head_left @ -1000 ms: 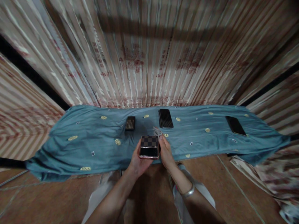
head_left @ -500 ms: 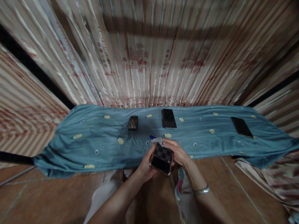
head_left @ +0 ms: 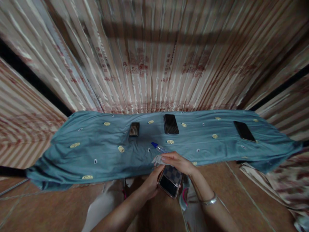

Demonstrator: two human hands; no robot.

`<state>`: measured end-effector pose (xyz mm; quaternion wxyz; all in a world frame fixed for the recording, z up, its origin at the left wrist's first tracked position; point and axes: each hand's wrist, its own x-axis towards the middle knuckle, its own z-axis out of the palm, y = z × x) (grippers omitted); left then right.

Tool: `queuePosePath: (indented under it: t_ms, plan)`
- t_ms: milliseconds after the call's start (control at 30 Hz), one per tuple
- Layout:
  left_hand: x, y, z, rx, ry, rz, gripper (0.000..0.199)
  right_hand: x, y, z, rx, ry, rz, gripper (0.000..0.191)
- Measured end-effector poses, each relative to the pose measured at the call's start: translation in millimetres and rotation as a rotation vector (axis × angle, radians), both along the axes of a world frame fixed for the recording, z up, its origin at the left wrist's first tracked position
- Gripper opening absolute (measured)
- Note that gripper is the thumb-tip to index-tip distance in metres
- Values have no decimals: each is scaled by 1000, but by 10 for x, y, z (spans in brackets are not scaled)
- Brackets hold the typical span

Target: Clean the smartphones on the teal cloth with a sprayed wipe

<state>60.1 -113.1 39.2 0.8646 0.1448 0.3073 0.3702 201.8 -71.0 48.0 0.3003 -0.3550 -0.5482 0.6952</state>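
Observation:
My left hand (head_left: 154,181) is wrapped round a flip phone (head_left: 170,181) with a checkered back and a shiny rim, held above my lap in front of the cloth's near edge. A pale wiping cloth (head_left: 158,159) is pinched in my right hand (head_left: 178,162), which lies over the phone's upper edge. Just beyond the right fingers, a clear bottle with a blue tip (head_left: 159,147) rests on the blue patterned cloth (head_left: 106,158), its near end hidden by the hand.
On the covered surface lie a small dark box-like item (head_left: 134,129), its face blurred, a black phone (head_left: 171,124) at the middle back and another dark phone (head_left: 244,131) to the right. Striped curtains (head_left: 154,64) hang behind. Dark bars (head_left: 38,79) slope at both sides.
Both hands and the phone have shifted down, toward me. The right hand has moved over the phone's upper part with the wiping cloth. More of the blue-tipped bottle shows. The view has shifted slightly.

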Motion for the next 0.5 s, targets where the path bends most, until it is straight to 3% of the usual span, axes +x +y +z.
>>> queuePosePath:
  t_ms: [100, 167, 333, 500]
  plan:
    - [-21, 57, 45, 4, 33, -110, 37, 34, 29, 8, -25, -30, -86, 37]
    - [-46, 109, 51, -2, 39, -106, 42, 63, 55, 5, -27, -67, -141, 40]
    - [-123, 270, 80, -37, 87, 119, 35, 84, 114, -49, 88, -71, -223, 40]
    - [-173, 401, 121, -79, 116, 313, 32, -79, 131, -144, 137, -17, -327, 42]
